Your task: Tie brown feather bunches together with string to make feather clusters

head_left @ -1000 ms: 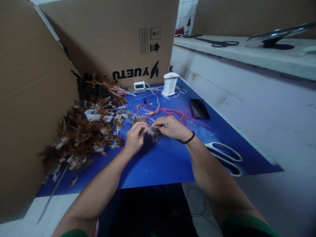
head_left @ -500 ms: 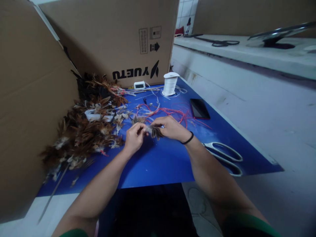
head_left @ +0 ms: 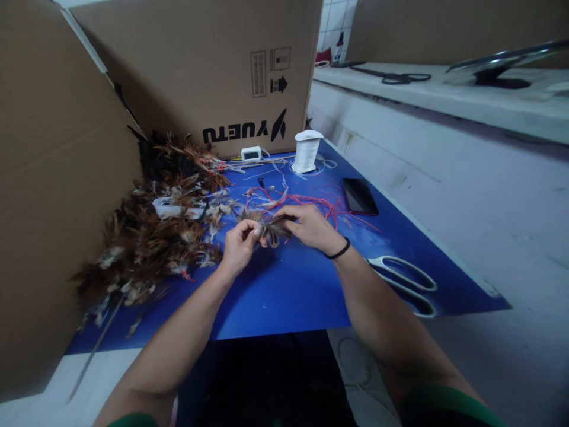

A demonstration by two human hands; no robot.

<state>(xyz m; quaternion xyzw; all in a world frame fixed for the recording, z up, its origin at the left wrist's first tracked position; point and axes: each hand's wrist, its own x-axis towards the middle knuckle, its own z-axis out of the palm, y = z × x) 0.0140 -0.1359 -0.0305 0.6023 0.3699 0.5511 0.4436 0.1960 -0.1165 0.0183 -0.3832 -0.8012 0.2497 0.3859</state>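
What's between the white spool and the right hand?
In the head view, red string lies on the blue table between the white spool and the right hand.

YUETU [head_left: 233,132] stands upside down on the cardboard box [head_left: 191,65], upper middle of the frame, below an arrow [head_left: 279,85] pointing right; smaller print [head_left: 258,75] illegible

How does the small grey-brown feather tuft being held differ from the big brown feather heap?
The small grey-brown feather tuft is far smaller than the big brown feather heap. Left hand and right hand hold the tuft; the heap lies on the blue tabletop. The tuft looks greyer, the heap browner. Both are feathers.
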